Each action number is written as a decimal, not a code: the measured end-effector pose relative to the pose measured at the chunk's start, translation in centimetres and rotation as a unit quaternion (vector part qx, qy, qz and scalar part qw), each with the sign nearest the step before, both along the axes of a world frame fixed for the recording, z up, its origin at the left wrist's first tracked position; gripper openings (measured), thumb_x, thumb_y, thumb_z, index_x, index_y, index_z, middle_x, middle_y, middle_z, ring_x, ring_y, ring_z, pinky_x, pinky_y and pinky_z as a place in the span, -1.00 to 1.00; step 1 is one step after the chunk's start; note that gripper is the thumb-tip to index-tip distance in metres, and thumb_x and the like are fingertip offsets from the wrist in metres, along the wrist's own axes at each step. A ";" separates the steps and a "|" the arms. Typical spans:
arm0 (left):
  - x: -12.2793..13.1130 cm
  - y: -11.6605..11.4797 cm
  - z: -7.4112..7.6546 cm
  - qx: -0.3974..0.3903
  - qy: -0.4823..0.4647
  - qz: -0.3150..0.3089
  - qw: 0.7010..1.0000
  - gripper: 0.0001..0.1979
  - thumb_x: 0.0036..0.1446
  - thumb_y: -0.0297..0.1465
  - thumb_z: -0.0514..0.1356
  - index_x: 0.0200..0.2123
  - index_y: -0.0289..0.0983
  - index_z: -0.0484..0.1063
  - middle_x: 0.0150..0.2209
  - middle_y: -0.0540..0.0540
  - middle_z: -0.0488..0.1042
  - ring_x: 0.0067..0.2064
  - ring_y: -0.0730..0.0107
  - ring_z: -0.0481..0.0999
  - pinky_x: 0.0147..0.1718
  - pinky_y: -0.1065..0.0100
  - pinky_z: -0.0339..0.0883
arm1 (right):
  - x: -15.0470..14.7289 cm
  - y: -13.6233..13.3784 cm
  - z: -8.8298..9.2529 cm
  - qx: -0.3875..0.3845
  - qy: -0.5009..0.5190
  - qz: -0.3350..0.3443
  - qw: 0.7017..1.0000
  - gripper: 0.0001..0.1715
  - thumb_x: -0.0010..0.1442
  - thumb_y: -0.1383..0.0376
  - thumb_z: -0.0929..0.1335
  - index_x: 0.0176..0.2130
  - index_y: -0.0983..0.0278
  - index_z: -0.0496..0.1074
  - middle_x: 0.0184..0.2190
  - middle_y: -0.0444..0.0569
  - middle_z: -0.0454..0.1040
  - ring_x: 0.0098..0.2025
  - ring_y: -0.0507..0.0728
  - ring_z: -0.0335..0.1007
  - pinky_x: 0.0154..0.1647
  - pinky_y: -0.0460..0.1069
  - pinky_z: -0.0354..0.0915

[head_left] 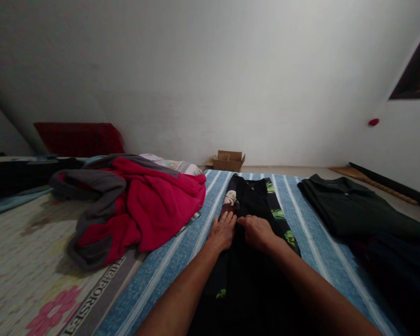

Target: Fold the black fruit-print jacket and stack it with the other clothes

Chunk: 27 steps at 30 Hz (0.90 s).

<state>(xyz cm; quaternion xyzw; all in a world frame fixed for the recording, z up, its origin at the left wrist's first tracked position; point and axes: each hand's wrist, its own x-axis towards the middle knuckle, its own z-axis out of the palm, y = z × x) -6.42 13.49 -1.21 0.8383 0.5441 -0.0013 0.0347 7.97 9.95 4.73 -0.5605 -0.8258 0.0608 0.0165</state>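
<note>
A black garment (250, 196) with patterned side panels in green, cream and dark red lies lengthwise on a blue-and-white striped sheet (182, 261). My left hand (223, 229) rests flat on its left panel, fingers stretched forward. Just to the right, my right hand (257, 231) is closed at the garment's middle, its fingers curled into the cloth and pointing toward the left hand. What lies between the right fingertips is partly hidden. The near end of the garment blends into darkness between my forearms.
A crumpled pink-and-grey fleece garment (157, 196) lies at left on a flowered mat (38, 252). Folded dark green clothing (360, 205) is stacked at right, with dark navy cloth (399, 270) nearer. A small cardboard box (227, 162) stands by the wall.
</note>
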 end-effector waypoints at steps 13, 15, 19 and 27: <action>0.7 -0.4 -0.1 -0.002 0.008 -0.008 1.000 -0.45 0.16 -0.52 -0.10 0.25 -0.41 0.06 0.29 -0.28 0.03 0.31 0.13 -0.05 0.23 0.09 -0.15 | -1.7 7.0 -1.2 -0.017 0.008 -0.088 0.996 -0.67 0.22 0.23 0.22 -0.15 0.26 0.49 -0.15 0.15 0.50 -0.12 0.24 0.46 -0.23 0.02 0.33; 0.6 -0.5 -0.1 -0.004 0.007 -0.014 1.000 -0.44 0.16 -0.52 -0.10 0.26 -0.40 0.05 0.30 -0.27 0.00 0.31 0.14 -0.06 0.23 0.09 -0.16 | -2.0 7.7 -1.3 -0.015 0.004 -0.110 0.994 -0.63 0.23 0.17 0.22 -0.13 0.30 0.48 -0.13 0.22 0.49 -0.11 0.26 0.45 -0.22 0.05 0.33; 0.2 -0.7 -0.4 0.009 0.003 -0.036 0.999 -0.41 0.15 -0.53 -0.09 0.27 -0.39 0.00 0.30 -0.28 -0.02 0.31 0.13 -0.05 0.22 0.05 -0.15 | -2.3 8.1 -1.3 -0.011 0.002 -0.122 0.992 -0.61 0.20 0.13 0.26 -0.12 0.30 0.48 -0.13 0.23 0.49 -0.09 0.29 0.44 -0.19 0.08 0.33; 0.2 -0.7 -0.9 0.028 -0.002 -0.035 0.999 -0.47 0.21 -0.48 -0.13 0.26 -0.41 0.01 0.30 -0.28 0.00 0.31 0.13 -0.03 0.22 0.07 -0.14 | -1.2 9.0 -1.9 -0.049 0.020 -0.168 0.984 -0.66 0.14 0.23 0.29 -0.14 0.33 0.50 -0.15 0.26 0.49 -0.11 0.28 0.46 -0.22 0.05 0.35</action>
